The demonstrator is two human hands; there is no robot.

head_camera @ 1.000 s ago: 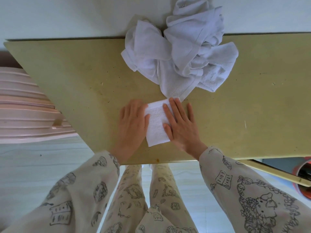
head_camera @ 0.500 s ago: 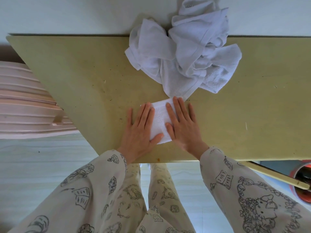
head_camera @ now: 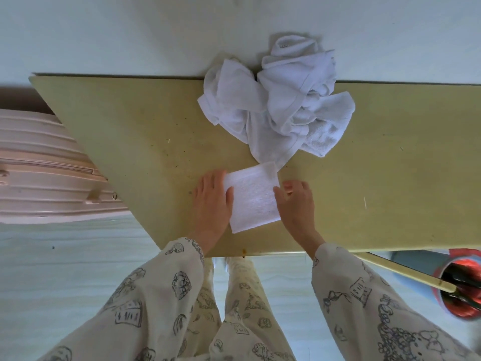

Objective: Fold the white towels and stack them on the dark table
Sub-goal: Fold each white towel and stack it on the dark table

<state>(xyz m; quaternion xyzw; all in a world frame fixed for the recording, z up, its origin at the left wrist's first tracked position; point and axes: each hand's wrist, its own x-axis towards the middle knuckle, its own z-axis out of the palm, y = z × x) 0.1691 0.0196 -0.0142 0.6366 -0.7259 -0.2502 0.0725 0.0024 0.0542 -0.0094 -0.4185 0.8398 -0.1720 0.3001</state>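
Note:
A small folded white towel (head_camera: pixel 251 198) lies near the front edge of the olive-yellow table (head_camera: pixel 130 131). My left hand (head_camera: pixel 212 201) sits at its left edge with the thumb over the cloth. At the right edge, my right hand (head_camera: pixel 296 201) has its fingers curled and its thumb against the towel. Just beyond the folded towel, a crumpled pile of white towels (head_camera: pixel 276 108) lies at the table's far edge against the wall.
A pink ribbed suitcase (head_camera: pixel 44 173) stands on the floor left of the table. A red bucket (head_camera: pixel 460 287) sits on the floor at the lower right, beside a slanted yellow bar (head_camera: pixel 406 273). My patterned sleeves and legs fill the bottom of the view.
Both hands have slid off the top of the folded towel to its left and right edges. The right hand's fingers have curled. More of the towel's top now shows.

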